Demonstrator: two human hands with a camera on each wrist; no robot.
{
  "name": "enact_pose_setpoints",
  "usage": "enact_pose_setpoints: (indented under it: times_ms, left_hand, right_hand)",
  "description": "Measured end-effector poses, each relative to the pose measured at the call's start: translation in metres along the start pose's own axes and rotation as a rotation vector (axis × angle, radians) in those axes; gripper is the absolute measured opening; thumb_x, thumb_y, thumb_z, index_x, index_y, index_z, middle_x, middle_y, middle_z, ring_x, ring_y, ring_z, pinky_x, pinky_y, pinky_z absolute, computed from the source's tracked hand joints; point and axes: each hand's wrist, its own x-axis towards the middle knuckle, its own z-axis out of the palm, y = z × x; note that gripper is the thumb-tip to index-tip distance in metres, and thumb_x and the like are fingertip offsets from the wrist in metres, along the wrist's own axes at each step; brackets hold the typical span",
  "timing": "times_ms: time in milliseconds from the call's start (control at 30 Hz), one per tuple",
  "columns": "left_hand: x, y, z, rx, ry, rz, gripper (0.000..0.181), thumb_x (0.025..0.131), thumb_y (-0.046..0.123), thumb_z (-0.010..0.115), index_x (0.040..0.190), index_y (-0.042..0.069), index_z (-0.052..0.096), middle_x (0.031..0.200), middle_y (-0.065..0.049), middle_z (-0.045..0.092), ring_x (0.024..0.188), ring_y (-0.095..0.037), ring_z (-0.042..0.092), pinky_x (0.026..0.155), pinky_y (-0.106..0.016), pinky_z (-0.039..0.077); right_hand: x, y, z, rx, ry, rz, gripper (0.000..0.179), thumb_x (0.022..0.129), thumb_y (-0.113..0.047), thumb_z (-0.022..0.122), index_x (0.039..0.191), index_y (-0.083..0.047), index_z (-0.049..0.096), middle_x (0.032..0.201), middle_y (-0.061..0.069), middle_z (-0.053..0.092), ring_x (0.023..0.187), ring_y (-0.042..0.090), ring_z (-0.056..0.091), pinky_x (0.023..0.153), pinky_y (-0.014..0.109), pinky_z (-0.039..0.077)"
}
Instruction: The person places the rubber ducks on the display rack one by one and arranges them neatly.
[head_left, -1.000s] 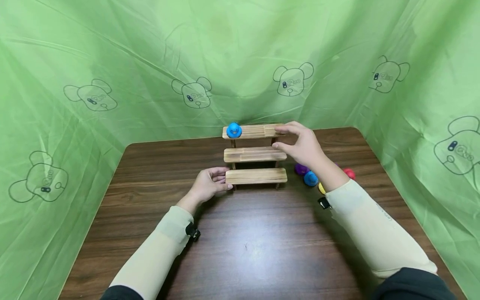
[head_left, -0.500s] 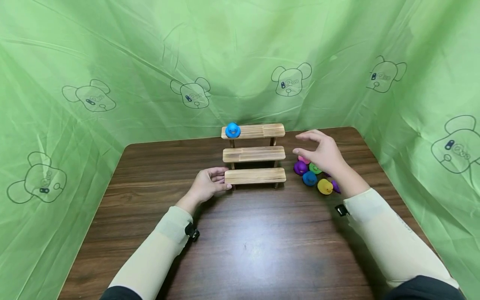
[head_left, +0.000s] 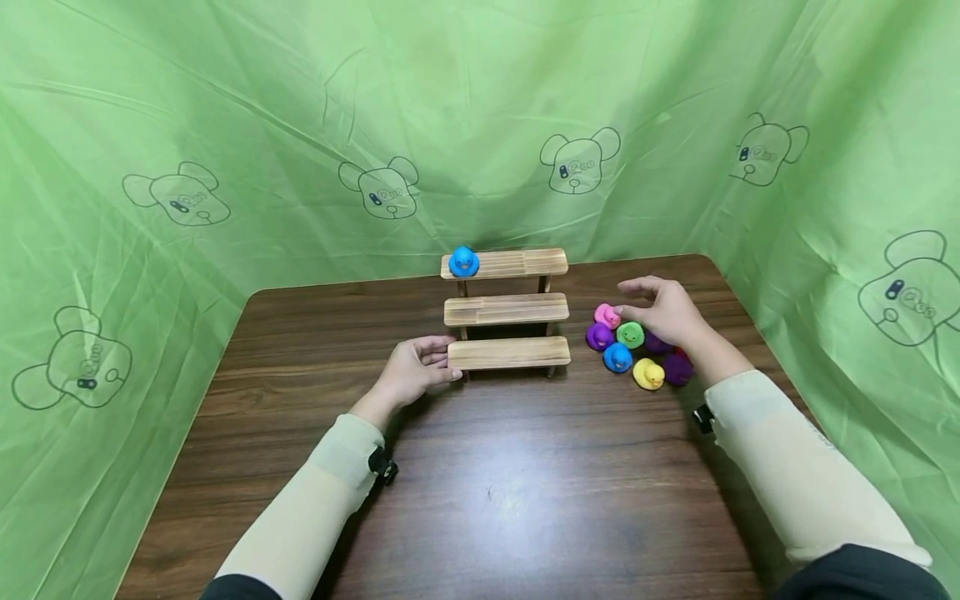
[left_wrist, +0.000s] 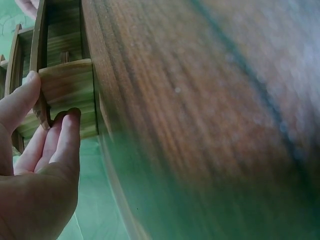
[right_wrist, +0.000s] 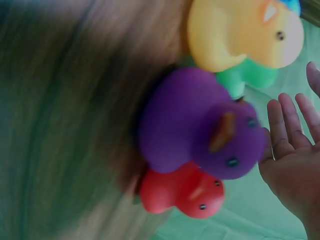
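Observation:
A three-tier wooden display stand [head_left: 510, 352] rises at the middle back of the table. My left hand [head_left: 412, 371] holds the left end of its lowest board, thumb at the front edge and fingers behind, as the left wrist view [left_wrist: 45, 165] also shows. One blue rubber duck [head_left: 464, 262] sits at the left of the top board. My right hand [head_left: 663, 315], fingers spread from the thumb with nothing between, hovers over a cluster of rubber ducks. Its thumb tip is right by the pink duck [head_left: 606, 316]; the green duck [head_left: 631, 335] and purple duck [right_wrist: 185, 120] lie beneath.
Also in the cluster are a yellow duck [head_left: 648, 374], a second blue duck [head_left: 617, 357], more purple ones and a red duck [right_wrist: 182, 190], partly hidden by the right hand in the head view. Green cloth [head_left: 300, 125] walls the brown wooden table [head_left: 480, 483] behind and at both sides.
My right hand has moved from the right end of the stand's upper boards rightward and down to the ducks, uncovering more of them. The left hand keeps its place on the stand.

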Motion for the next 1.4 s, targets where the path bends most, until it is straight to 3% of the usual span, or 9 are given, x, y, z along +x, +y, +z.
enact_pose_setpoints:
  times_ms: [200,433,800,1400]
  left_hand:
    - [0.000,0.001,0.000,-0.005,-0.001,-0.004,0.063,0.079,-0.007,0.089,0.136,-0.006,0.064,0.128,-0.024,0.070,0.118,-0.032,0.069,0.094,-0.029,0.060]
    - [0.000,0.001,0.000,-0.016,-0.013,0.011,0.062,0.079,-0.009,0.087,0.136,-0.008,0.063,0.130,-0.026,0.068,0.119,-0.035,0.068,0.094,-0.029,0.060]
    - [-0.001,-0.001,0.000,-0.024,-0.004,0.007,0.061,0.080,-0.009,0.087,0.136,-0.008,0.063,0.130,-0.024,0.068,0.119,-0.035,0.069,0.094,-0.029,0.059]
    - [-0.002,0.000,0.001,-0.016,0.004,0.000,0.061,0.079,-0.010,0.088,0.135,-0.007,0.065,0.128,-0.025,0.070,0.118,-0.034,0.069,0.094,-0.030,0.060]
  right_hand:
    - [0.006,0.014,0.005,-0.005,-0.067,0.015,0.047,0.098,-0.020,0.077,0.140,-0.002,0.063,0.134,0.022,0.067,0.125,0.038,0.061,0.101,0.051,0.051]
    - [0.009,0.021,0.010,-0.020,-0.094,0.021,0.050,0.097,-0.026,0.079,0.138,-0.002,0.065,0.129,0.021,0.069,0.119,0.037,0.063,0.100,0.049,0.051]
    - [0.010,0.028,0.014,0.032,-0.113,0.033,0.046,0.097,-0.024,0.079,0.135,-0.002,0.068,0.124,0.020,0.072,0.113,0.033,0.067,0.080,0.017,0.053]
    - [0.011,0.031,0.021,0.075,-0.073,0.073,0.041,0.092,-0.027,0.085,0.127,-0.008,0.076,0.120,0.016,0.075,0.104,0.018,0.068,0.078,0.019,0.056]
